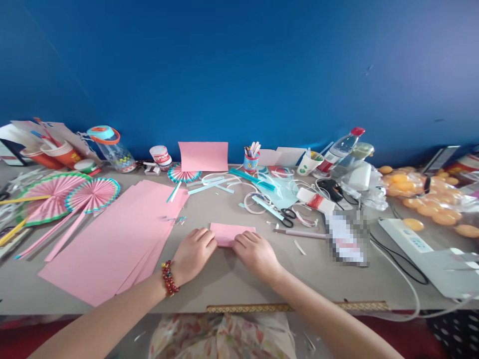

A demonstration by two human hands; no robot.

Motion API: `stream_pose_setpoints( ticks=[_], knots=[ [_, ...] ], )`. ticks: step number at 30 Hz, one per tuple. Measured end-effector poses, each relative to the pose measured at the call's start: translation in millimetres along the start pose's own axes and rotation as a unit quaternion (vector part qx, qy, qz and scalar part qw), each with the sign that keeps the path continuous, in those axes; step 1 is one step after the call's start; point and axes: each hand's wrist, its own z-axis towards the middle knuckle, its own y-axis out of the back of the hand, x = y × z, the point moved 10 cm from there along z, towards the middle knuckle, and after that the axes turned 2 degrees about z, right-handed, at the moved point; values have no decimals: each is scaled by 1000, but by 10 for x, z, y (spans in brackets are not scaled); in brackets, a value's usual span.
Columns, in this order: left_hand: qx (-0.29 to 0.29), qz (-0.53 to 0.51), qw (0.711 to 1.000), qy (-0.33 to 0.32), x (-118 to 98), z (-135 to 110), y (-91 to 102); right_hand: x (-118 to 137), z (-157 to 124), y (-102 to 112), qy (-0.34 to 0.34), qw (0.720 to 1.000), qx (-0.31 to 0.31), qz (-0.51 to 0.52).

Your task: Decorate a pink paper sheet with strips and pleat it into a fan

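Note:
A small folded piece of pink paper (pixel 232 231) lies on the grey table in front of me. My left hand (pixel 194 253), with a beaded bracelet at the wrist, grips its left end with curled fingers. At the right end, my right hand (pixel 256 255) holds the paper the same way; the thumbs are mostly hidden. Large pink sheets (pixel 112 234) are stacked to the left. Beyond the right hand are scissors (pixel 287 217) and a pale pen-like stick (pixel 303 233).
Pleated pink fans (pixel 93 194) lie at the left. Paper strips (pixel 211 184), a pen cup (pixel 251 160) and a plastic bottle (pixel 342 149) line the back by the blue wall. At the right are a power strip (pixel 411 239), cables and bagged orange balls (pixel 434 199).

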Motion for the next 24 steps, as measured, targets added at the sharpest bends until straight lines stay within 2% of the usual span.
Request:
stream_pose_setpoints(
  ticks=[6,13,18,24],
  knots=[
    [29,-88,995,44,109,-3,-24,1,93,-76,-27,997,45,49],
    [57,-253,958,122,393,88,-107,-117,287,-142,-100,978,137,119],
    [72,-266,953,124,494,156,-151,-203,404,-170,-110,970,190,109],
    [96,-294,942,129,570,214,-242,-190,490,-196,-82,968,227,67]
  ],
)
